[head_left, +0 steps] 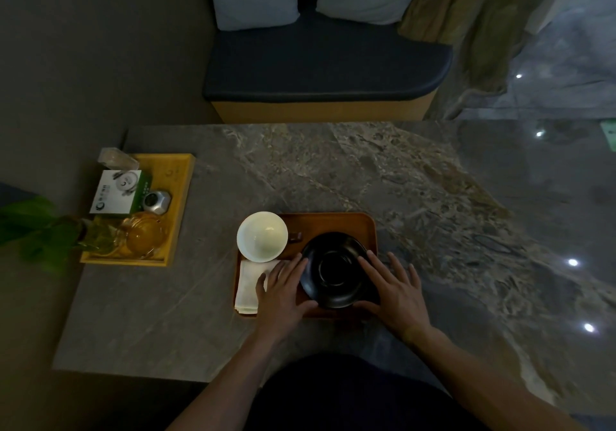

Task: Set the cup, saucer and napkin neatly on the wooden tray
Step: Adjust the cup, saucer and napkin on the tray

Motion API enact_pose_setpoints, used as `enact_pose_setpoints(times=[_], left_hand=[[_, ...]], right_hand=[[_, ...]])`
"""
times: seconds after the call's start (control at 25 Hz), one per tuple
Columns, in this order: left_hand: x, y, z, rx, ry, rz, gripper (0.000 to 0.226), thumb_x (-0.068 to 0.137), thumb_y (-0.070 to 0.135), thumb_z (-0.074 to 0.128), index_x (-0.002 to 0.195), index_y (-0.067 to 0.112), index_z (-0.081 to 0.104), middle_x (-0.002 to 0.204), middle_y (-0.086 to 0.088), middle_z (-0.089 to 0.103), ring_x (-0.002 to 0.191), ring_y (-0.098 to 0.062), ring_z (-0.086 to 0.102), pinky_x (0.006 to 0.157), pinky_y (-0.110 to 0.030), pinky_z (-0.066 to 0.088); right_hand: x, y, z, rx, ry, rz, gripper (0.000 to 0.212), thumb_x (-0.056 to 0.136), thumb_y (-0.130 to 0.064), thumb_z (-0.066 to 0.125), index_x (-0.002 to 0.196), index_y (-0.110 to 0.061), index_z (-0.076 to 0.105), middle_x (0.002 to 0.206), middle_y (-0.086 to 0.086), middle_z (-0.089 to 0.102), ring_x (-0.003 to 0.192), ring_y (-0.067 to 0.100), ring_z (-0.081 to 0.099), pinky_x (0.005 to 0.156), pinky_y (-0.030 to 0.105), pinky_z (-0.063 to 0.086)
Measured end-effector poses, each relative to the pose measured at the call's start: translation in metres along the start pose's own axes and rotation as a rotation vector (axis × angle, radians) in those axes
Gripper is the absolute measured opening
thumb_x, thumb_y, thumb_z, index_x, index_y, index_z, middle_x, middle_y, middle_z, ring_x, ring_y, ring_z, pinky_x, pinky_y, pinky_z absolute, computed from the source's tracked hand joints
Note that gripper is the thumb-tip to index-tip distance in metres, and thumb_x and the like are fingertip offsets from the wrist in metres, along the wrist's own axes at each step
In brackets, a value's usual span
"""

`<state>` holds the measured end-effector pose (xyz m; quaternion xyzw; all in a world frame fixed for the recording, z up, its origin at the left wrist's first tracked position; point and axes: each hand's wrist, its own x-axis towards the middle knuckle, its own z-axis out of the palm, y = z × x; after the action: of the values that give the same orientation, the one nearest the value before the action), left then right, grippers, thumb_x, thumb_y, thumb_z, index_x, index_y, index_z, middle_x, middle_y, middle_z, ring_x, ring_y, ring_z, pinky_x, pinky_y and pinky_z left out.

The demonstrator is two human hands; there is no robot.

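A brown wooden tray [336, 224] lies on the stone table in front of me. A black saucer [336, 269] sits on its right half. My left hand [283, 292] touches the saucer's left rim with straight fingers, and its palm lies over a folded white napkin [248, 284] at the tray's front left. My right hand [393, 285] rests flat against the saucer's right rim. A white cup [262, 236] stands at the tray's back left corner, overhanging the edge, apart from both hands.
A yellow tray [180, 197] at the table's left holds a white-and-green box [115, 192], a small silver object [156, 202], glassware and a plant's leaves [30, 227]. A dark cushioned bench [326, 73] stands beyond the table. Glossy floor lies to the right.
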<state>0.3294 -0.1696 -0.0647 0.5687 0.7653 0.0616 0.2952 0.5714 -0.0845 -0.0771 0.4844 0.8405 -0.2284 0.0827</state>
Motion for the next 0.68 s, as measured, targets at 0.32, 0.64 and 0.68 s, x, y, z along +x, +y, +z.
enact_pose_setpoints(times=[0.32,0.64,0.68], left_hand=[[0.0033,0.0002,-0.002,0.003,-0.029,-0.005,0.09,0.08,0.047,0.069,0.15,0.042,0.012,0.16,0.02,0.009,0.147,-0.011,0.006,0.115,-0.053,0.008],[-0.0008,-0.0005,-0.0026,0.013,0.001,0.016,0.088,0.082,0.051,0.066,0.15,0.041,0.013,0.16,0.019,0.009,0.147,-0.012,0.005,0.115,-0.051,0.006],[-0.0032,-0.0011,-0.003,0.007,0.015,0.016,0.086,0.082,0.052,0.065,0.151,0.04,0.014,0.16,0.017,0.011,0.147,-0.012,0.005,0.115,-0.05,0.007]], right_hand=[[-0.0017,-0.003,-0.0016,0.015,0.0,0.028,0.092,0.077,-0.075,0.049,0.147,-0.048,-0.004,0.158,-0.019,0.002,0.146,0.027,0.008,0.114,0.061,0.01],[-0.0013,-0.0045,-0.0031,0.005,-0.017,0.02,0.094,0.076,-0.077,0.047,0.146,-0.048,-0.008,0.158,-0.017,-0.002,0.147,0.028,0.003,0.115,0.058,0.01],[-0.0031,-0.0048,-0.0032,0.007,-0.015,0.013,0.092,0.076,-0.078,0.044,0.146,-0.049,-0.009,0.157,-0.016,-0.004,0.147,0.028,0.001,0.115,0.057,0.01]])
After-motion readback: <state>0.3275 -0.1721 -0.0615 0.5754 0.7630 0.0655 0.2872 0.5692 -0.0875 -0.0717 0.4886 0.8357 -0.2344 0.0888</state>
